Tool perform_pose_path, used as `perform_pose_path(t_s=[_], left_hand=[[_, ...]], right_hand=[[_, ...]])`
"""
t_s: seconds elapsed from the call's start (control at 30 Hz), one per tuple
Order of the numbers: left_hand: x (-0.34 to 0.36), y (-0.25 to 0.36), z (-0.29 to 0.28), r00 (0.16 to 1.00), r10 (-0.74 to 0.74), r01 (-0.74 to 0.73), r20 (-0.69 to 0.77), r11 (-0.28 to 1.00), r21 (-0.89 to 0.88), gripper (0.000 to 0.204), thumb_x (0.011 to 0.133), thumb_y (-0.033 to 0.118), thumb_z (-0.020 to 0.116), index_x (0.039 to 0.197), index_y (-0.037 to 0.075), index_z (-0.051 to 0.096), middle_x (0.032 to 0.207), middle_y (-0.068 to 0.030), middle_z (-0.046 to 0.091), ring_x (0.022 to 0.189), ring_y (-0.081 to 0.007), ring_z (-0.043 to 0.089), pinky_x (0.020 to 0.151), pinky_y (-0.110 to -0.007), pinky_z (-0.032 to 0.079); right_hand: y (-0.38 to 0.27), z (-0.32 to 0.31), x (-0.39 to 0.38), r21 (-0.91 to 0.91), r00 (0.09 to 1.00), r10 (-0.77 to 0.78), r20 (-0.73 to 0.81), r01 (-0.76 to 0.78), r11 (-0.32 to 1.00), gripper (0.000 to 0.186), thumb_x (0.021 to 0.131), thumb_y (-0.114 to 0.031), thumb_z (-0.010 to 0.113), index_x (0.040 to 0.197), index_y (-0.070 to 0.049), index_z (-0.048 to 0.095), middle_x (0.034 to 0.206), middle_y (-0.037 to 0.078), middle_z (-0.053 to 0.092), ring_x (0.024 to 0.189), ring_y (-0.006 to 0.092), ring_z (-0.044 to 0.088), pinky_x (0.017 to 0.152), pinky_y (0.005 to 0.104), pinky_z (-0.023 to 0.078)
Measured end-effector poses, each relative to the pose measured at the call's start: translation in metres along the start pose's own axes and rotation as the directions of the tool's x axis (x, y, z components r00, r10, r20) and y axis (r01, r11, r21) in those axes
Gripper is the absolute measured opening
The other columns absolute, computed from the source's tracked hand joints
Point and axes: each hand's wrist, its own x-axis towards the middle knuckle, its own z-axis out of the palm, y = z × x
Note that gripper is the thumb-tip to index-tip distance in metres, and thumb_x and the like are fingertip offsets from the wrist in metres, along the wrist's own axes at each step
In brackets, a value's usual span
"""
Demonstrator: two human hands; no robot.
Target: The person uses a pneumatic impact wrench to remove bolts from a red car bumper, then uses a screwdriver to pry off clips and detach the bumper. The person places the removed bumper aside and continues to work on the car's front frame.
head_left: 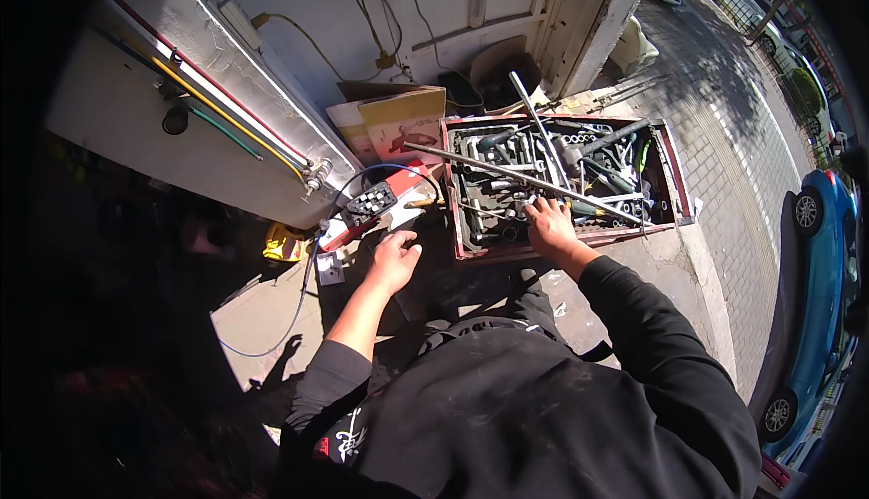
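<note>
A red-rimmed tool tray (460,218) full of metal hand tools stands in front of me. My right hand (550,227) reaches over its near edge, fingers bent down among the tools. A small silvery piece, perhaps a socket (522,203), shows by its fingertips; what they grip is partly hidden. A long metal bar (507,169) lies slantwise across the tray, and another bar (539,128) crosses it, sticking out past the far rim. Left of the tray, my left hand (396,262) hovers with loosely bent fingers apart, holding nothing. Wrenches, sockets and dark-handled tools lie jumbled in the tray.
A case of sockets (369,202) sits on a red box left of the tray, near a thin blue hose (306,286). Cardboard (407,123) leans behind. A yellow tool (284,242) lies on the left. Hoses (208,100) run along the wall; a blue car (819,291) stands at right.
</note>
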Motion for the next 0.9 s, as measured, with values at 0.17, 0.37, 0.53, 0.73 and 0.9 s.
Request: perform_pose_path(t_s=[0.17,0.37,0.53,0.73,0.9], left_hand=[[0.112,0.112,0.101,0.991,0.111,-0.125,0.069,0.960,0.251,0.031,0.097,0.023,0.074,0.122,0.006,0.076,0.121,-0.0189,0.072,0.115,-0.0374,0.070,0.102,-0.047,0.056],[0.183,0.187,0.224,0.997,-0.047,0.007,0.067,0.866,0.500,0.047,0.096,0.024,0.074,0.140,0.015,0.062,0.138,-0.0159,0.062,0.131,-0.0392,0.060,0.109,-0.054,0.052],[0.193,0.200,0.267,0.997,0.004,0.044,-0.081,0.814,0.580,0.056,0.093,0.022,0.076,0.146,0.015,0.059,0.141,-0.0146,0.059,0.136,-0.0385,0.055,0.111,-0.056,0.048],[0.033,0.192,0.279,0.937,0.037,0.022,-0.348,0.987,0.162,0.029,0.096,0.017,0.069,0.123,0.006,0.068,0.116,-0.0184,0.072,0.106,-0.0422,0.071,0.090,-0.050,0.059],[-0.223,0.202,0.330,0.817,-0.516,0.562,0.257,0.811,-0.160,0.058,0.109,0.050,0.060,0.150,0.008,0.061,0.145,-0.0200,0.066,0.135,-0.0367,0.063,0.115,-0.048,0.048]], right_hand=[[0.072,-0.012,-0.001,-0.031,0.947,-0.303,0.104,0.307,0.951,0.042,0.095,-0.019,0.061,0.136,-0.012,0.065,0.132,0.018,0.060,0.127,0.0398,0.057,0.109,0.0583,0.045],[0.202,-0.050,-0.016,0.283,0.906,-0.409,0.109,0.366,0.886,0.035,0.093,-0.020,0.065,0.126,-0.008,0.069,0.121,0.018,0.062,0.114,0.0404,0.059,0.093,0.0532,0.050],[0.321,-0.079,-0.021,0.361,0.972,-0.230,0.045,0.199,0.911,0.029,0.088,-0.008,0.073,0.116,-0.002,0.068,0.115,0.021,0.061,0.109,0.0445,0.060,0.094,0.0516,0.053],[0.334,-0.084,-0.056,0.828,0.802,-0.509,0.312,0.033,0.560,0.015,0.092,-0.008,0.070,0.102,0.003,0.074,0.095,0.024,0.074,0.090,0.0419,0.073,0.080,0.0462,0.058],[0.272,-0.082,-0.111,0.711,0.191,-0.721,0.666,-0.457,0.535,0.062,0.097,-0.038,0.074,0.144,0.001,0.065,0.137,0.020,0.072,0.129,0.0286,0.067,0.109,0.0433,0.050]])
